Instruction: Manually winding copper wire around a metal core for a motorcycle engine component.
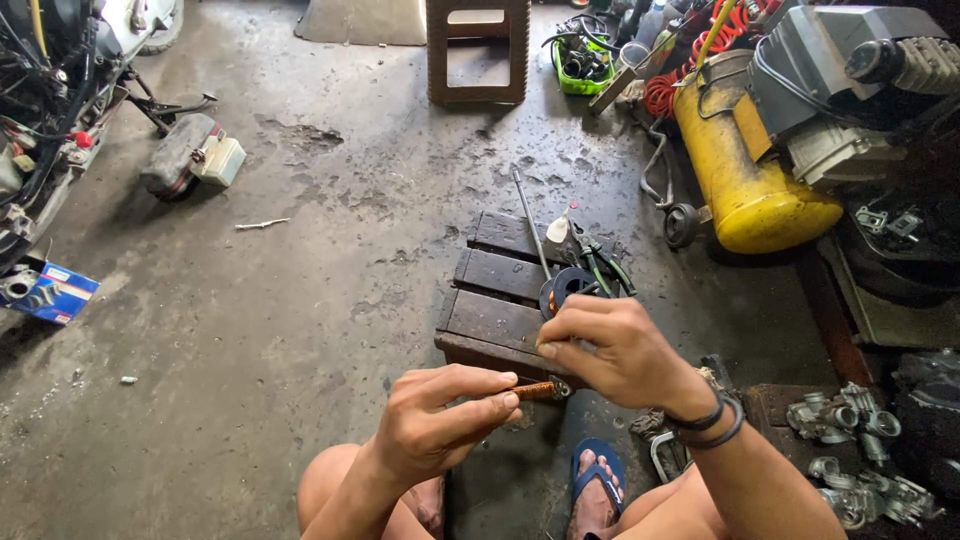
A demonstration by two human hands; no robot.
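My left hand pinches a short orange-brown threaded rod, held level above my knees. My right hand closes over the rod's right end, where a small metal piece shows just under the fingers. What the right fingers grip is mostly hidden. Just beyond my hands stands a low dark wooden stool. On it lie a black round disc, a long metal rod, green-handled pliers and a small white bottle.
A yellow air compressor with a grey motor stands at the right. Grey metal carburettor-like parts lie at the lower right. A motorcycle is at the far left, with a blue box below it and a brown plastic stool at the top. My foot wears a blue sandal.
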